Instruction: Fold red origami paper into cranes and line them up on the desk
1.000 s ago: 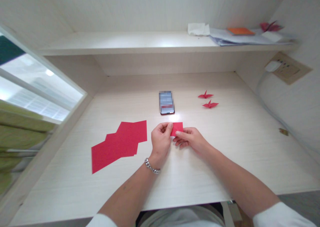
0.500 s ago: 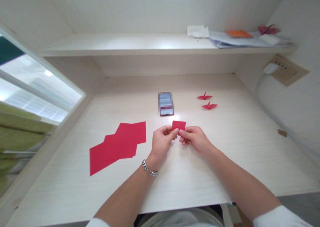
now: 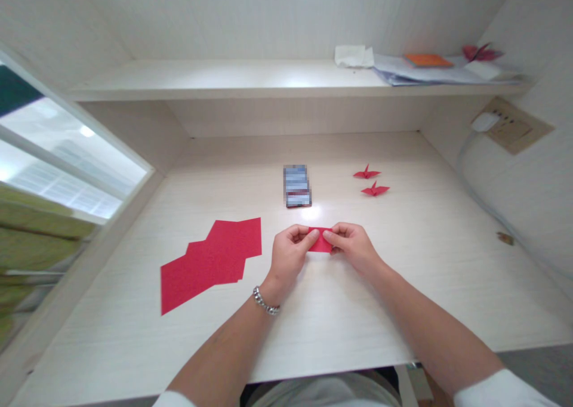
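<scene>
A small folded piece of red paper (image 3: 320, 244) is held between my two hands above the desk. My left hand (image 3: 290, 249) pinches its left side, thumb on top and fingers behind. On the right side, my right hand (image 3: 355, 244) grips it in the same way, and the two thumbs lie close together on the paper. To the left of my hands, several red paper sheets (image 3: 215, 255) lie fanned out and overlapping. Two red paper cranes (image 3: 367, 173) stand on the desk, beyond my right hand.
A phone (image 3: 297, 185) with a blurred screen lies beyond my hands. Papers (image 3: 389, 73) and an orange pad (image 3: 428, 61) rest on the shelf (image 3: 215, 76). At right, a charger (image 3: 486, 122) sits in the wall socket, its cable (image 3: 478, 198) running down. A window is at left.
The red paper stood up beyond my thumbs before; now it lies lower, reaching toward me below them. My thumbs have moved slightly apart, and both hands still grip it.
</scene>
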Tool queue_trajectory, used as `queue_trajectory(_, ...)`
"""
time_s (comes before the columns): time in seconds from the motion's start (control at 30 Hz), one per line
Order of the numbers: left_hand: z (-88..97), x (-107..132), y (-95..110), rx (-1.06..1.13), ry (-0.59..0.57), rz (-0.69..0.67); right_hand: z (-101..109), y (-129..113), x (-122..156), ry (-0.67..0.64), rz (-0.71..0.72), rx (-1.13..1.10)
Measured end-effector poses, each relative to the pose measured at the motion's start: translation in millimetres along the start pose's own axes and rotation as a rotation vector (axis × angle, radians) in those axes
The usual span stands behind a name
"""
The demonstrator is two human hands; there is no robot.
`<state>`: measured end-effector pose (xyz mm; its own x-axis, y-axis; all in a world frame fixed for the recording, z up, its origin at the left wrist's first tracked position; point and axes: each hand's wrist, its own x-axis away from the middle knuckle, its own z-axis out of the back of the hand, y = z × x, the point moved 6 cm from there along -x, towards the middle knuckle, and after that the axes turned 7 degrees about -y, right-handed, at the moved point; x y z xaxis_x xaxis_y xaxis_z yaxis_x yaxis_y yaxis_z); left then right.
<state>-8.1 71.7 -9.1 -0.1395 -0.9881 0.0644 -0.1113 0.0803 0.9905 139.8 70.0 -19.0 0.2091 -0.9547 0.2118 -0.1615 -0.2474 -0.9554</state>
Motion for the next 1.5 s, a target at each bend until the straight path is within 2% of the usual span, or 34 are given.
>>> queue_trajectory(0.17, -1.8, -1, -2, -0.011, -0.025, 0.014, 1, -1, 0, 0.048, 0.056, 0.017)
queue_trajectory(0.4, -0.4, -3, 0, -0.008, 0.011, -0.023, 0, 4, -1, 0.059, -0.008, -0.084)
queue_trajectory(0.53, -1.0, -2, 0, -0.023, 0.009, -0.026, 1, 4, 0, 0.122, 0.029, -0.067)
queue_trajectory(0.73, 6.7, -1, 6, -0.06, 0.096, -0.076, -12, 3, 4, -0.054, -0.036, 0.041)
queue_trajectory(0.93, -5.2, -2, 4, 0.011, -0.124, 0.038, -6, 0, 3, -0.087, -0.014, 0.125)
queue_trajectory(1.2, 1.5, -4, 4, -0.063, -0.04, 0.025, -6, 1, 1, -0.086, 0.004, 0.073)
queue_trajectory(1.5, -0.6, -4, 0, 0.049, -0.082, 0.038, -2, -3, 4, -0.093, -0.051, 0.029)
